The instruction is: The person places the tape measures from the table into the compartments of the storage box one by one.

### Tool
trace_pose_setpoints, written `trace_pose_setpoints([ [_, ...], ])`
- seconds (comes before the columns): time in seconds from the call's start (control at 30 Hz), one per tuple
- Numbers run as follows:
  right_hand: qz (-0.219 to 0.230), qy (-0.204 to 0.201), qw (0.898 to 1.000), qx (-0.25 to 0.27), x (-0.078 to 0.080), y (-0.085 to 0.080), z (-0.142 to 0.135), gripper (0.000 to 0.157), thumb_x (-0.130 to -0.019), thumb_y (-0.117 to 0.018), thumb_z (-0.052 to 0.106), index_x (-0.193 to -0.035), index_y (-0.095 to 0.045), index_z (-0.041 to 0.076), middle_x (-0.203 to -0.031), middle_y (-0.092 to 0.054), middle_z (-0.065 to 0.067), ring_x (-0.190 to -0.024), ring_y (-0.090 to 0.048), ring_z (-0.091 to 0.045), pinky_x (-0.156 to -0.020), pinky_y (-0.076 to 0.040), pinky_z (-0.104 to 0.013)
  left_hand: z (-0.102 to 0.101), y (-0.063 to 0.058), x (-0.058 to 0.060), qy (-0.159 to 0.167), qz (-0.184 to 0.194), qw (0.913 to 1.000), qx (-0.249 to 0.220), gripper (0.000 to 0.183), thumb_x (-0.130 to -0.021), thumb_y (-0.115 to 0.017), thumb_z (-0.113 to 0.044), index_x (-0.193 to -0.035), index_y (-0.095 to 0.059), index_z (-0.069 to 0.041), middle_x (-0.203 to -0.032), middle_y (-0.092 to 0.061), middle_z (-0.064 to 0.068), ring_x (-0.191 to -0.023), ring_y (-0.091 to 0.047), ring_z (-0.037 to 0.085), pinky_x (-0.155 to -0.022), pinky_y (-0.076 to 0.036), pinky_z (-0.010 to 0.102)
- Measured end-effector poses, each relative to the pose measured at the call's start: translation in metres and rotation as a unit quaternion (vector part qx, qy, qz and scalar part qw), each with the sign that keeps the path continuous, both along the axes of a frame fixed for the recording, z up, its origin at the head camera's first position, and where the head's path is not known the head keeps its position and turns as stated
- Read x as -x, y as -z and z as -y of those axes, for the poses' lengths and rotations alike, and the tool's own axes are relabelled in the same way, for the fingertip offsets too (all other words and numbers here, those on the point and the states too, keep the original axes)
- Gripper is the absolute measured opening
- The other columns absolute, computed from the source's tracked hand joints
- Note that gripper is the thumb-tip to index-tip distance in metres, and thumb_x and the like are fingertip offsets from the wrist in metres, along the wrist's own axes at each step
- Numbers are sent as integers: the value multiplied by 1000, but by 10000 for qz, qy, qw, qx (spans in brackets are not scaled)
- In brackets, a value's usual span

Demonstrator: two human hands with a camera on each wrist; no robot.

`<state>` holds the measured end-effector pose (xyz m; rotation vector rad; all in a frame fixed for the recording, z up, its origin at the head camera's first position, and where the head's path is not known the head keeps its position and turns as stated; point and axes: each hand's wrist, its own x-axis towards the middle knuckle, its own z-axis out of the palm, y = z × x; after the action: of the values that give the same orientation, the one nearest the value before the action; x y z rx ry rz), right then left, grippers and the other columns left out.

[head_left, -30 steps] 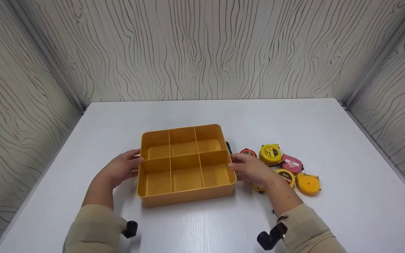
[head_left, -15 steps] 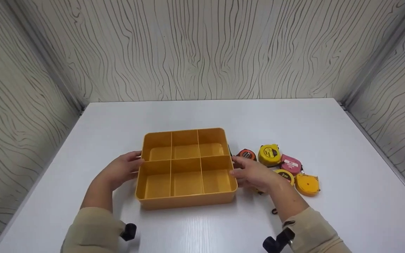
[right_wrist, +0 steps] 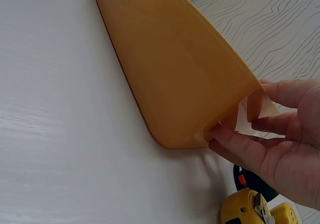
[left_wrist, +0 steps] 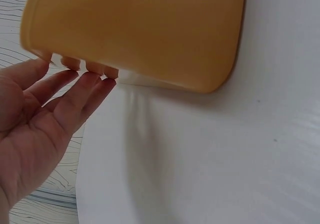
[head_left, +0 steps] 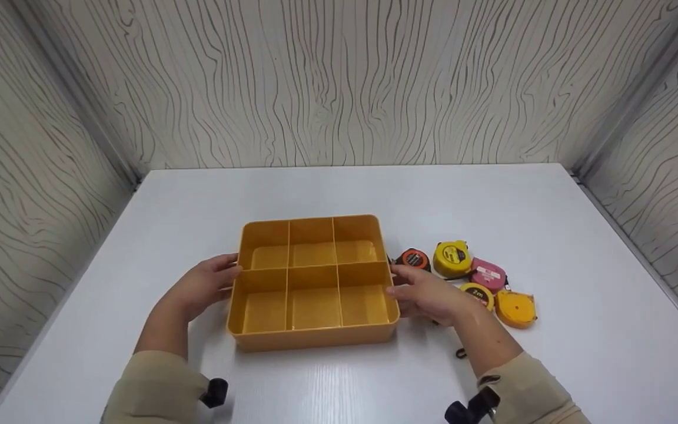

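Note:
A yellow-orange divided storage box (head_left: 315, 338) with several compartments in two rows stands on the table between the hands. My left hand (head_left: 200, 287) touches its left wall; in the left wrist view the fingers (left_wrist: 75, 101) are extended, with the tips against the wall (left_wrist: 140, 28). On the opposite side, my right hand (head_left: 430, 297) has its fingertips on the right wall, slightly bent in the right wrist view, where the box's outer side (right_wrist: 165, 63) fills the middle. Nearest the right hand is an orange-and-black tape measure (head_left: 414, 259).
Right of the box lie more tape measures: a yellow one (head_left: 452, 259), a pink one (head_left: 488, 274), a round yellow one (head_left: 480, 294) marked 2 m, and an orange-yellow one (head_left: 516, 309). Part of the group is behind the right hand. Wood-patterned panels (head_left: 339, 82) border the white table (head_left: 339, 188).
The box has shifted a little toward me and turned slightly straighter, with the right hand following. The orange-and-black tape measure shows more. Over the last half second almost nothing moves.

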<state>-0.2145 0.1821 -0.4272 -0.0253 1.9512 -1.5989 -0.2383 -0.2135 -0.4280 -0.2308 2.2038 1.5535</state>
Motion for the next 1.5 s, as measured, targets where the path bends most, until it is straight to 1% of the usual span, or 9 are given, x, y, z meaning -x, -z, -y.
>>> trace_pose_setpoints([
  [0.27,-149,6,9999,29,3,1,-1,74,-79,-67,35,-142,-33,15,-138,-39,-14,-114,-53,-29,-87,-49,-40,0,0,-5,5,-167,9998,118,55,-90,-56,-30,-140,-36,-19,-141,-37,6,-125,-43,23,-98,-40,42],
  [0.4,-245,141,9995,127,5,-1,-5,66,-84,-64,32,-140,-36,13,-138,-41,-14,-117,-51,-28,-91,-47,-40,1,3,-8,-48,-254,9996,87,56,-87,-61,-26,-138,-39,-23,-141,-37,3,-125,-41,22,-97,-41,41],
  [0.57,-371,476,9982,66,8,-7,-15,50,-89,-59,27,-136,-43,18,-137,-43,-10,-120,-48,-26,-96,-42,-40,3,8,-13,-122,-330,9990,-273,57,-84,-65,-25,-135,-43,-27,-140,-37,-4,-125,-42,18,-99,-40,40],
  [0.73,-418,778,9961,-51,12,-12,-27,44,-88,-60,30,-130,-48,26,-136,-44,-4,-122,-45,-22,-102,-36,-42,5,17,-14,-108,-467,9977,-487,59,-82,-68,-25,-135,-42,-29,-140,-37,-6,-126,-40,17,-101,-37,40],
  [0.83,-704,715,9947,-236,14,-13,-36,48,-87,-60,33,-133,-46,23,-135,-45,-6,-123,-44,-23,-103,-34,-42,6,21,-14,-120,-482,9971,-574,60,-82,-68,-26,-135,-42,-31,-140,-38,-7,-127,-39,16,-102,-36,41],
  [0.97,-1180,538,9899,-576,15,-12,-48,60,-86,-61,39,-137,-41,15,-135,-45,-9,-123,-43,-26,-103,-34,-45,7,26,-13,-107,-506,9964,-666,61,-82,-68,-27,-136,-41,-31,-141,-36,-8,-129,-37,15,-102,-36,41],
  [1.1,-1481,535,9827,-977,14,-9,-59,66,-82,-62,47,-137,-41,16,-134,-48,-7,-124,-42,-25,-104,-32,-47,7,26,-14,-152,-478,9956,-786,61,-82,-68,-26,-136,-40,-31,-141,-35,-9,-129,-37,15,-102,-36,40],
  [1.33,-1837,733,9748,-1033,7,1,-74,53,-85,-64,29,-133,-46,16,-133,-49,-8,-120,-47,-23,-103,-34,-41,6,27,-14,-109,-502,9932,-1044,58,-85,-64,-21,-138,-40,-26,-142,-34,-5,-129,-37,16,-103,-34,40],
  [1.5,-2033,698,9665,-1407,0,11,-75,54,-82,-67,33,-130,-50,15,-131,-52,-5,-119,-49,-22,-98,-40,-38,8,28,-14,-124,-514,9925,-1105,57,-85,-64,-22,-137,-41,-26,-142,-34,-5,-128,-37,16,-103,-34,40],
])
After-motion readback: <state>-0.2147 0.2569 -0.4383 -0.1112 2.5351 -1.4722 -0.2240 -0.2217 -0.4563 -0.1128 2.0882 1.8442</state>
